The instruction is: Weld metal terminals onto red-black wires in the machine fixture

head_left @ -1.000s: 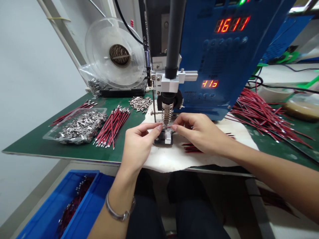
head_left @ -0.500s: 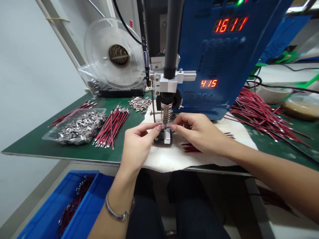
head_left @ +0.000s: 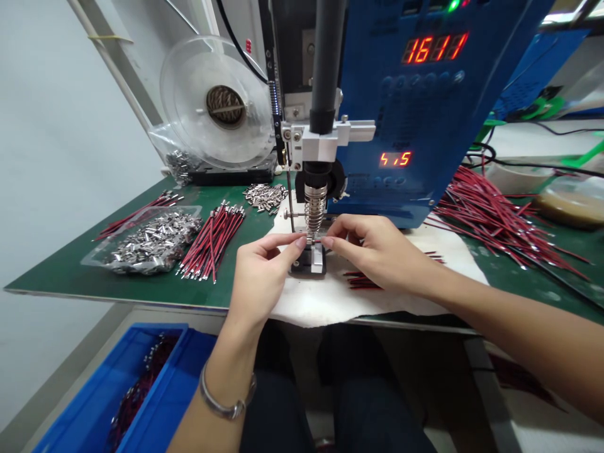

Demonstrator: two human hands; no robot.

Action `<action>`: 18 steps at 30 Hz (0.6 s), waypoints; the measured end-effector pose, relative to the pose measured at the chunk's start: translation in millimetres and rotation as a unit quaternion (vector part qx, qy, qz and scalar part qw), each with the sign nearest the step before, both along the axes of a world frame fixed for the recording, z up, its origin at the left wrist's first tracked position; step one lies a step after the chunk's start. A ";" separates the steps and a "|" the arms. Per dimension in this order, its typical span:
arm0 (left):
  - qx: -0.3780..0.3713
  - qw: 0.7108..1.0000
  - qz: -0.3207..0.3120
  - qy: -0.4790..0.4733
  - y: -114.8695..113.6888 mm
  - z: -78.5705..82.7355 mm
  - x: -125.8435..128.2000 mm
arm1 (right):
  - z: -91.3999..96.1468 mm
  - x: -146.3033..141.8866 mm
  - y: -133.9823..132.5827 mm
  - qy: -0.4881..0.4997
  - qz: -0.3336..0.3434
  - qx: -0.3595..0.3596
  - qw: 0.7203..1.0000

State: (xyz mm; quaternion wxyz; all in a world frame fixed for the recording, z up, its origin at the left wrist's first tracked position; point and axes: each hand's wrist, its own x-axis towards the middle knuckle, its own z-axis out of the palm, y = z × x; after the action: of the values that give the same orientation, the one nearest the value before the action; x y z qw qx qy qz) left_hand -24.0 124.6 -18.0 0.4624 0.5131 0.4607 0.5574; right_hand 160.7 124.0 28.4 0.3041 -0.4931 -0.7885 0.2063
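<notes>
Silver bracket (head_left: 319, 148) has lifted, likely easing contact; your right hand (head_left: 383, 253) pinches red wire (head_left: 318, 240), left hand (head_left: 260, 272) pinched, hold unclear.

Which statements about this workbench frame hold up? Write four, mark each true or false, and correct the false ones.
1. The blue machine's upper display shows red digits. True.
2. The clear plastic tray holds red wires. False: it holds small metal sleeves.
3. A metal bracelet sits on the left arm. True.
4. The right hand lies flat, far from the coil spring. False: its fingers are bent, close beside the spring.
</notes>
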 end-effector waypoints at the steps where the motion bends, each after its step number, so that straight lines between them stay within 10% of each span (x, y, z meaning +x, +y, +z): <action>1: 0.001 1.000 -0.002 0.000 0.1 -0.6 -0.2 | 0.0 0.2 0.1 -0.001 0.002 0.001 1.000; 18: 0.012 0.999 -0.035 -0.033 -3.6 6.2 -0.5 | 5.0 9.3 4.3 -0.018 0.068 0.043 0.997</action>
State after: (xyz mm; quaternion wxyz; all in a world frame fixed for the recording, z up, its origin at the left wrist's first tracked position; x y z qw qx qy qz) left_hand -24.5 121.1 -11.8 0.4904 0.5156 0.4202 0.5631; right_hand 170.0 128.3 33.4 0.2962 -0.4283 -0.8337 0.1839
